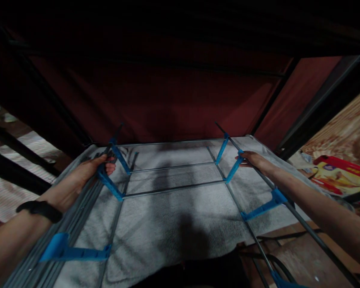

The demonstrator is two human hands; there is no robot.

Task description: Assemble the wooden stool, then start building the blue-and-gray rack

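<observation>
A rack frame of thin grey tubes (174, 190) and blue plastic brackets lies across the fleecy grey cloth in front of me. My left hand (100, 165) is closed around its left upper tube, beside a blue bracket (110, 185). On the opposite side, my right hand (252, 159) grips the right upper tube, with fingers against another blue bracket (234, 169). Two cross tubes join the sides. Nearer to me are further brackets, one at left (75, 253) and one at right (264, 206). Under my left forearm lies a bundle of loose grey tubes (78, 218).
The grey cloth (180, 216) covers the surface beneath the rack. Behind it rises a dark red panel (174, 100) with black metal bars (274, 96). A red and yellow box (345, 176) lies at right. A dark metal frame (276, 260) stands low at right.
</observation>
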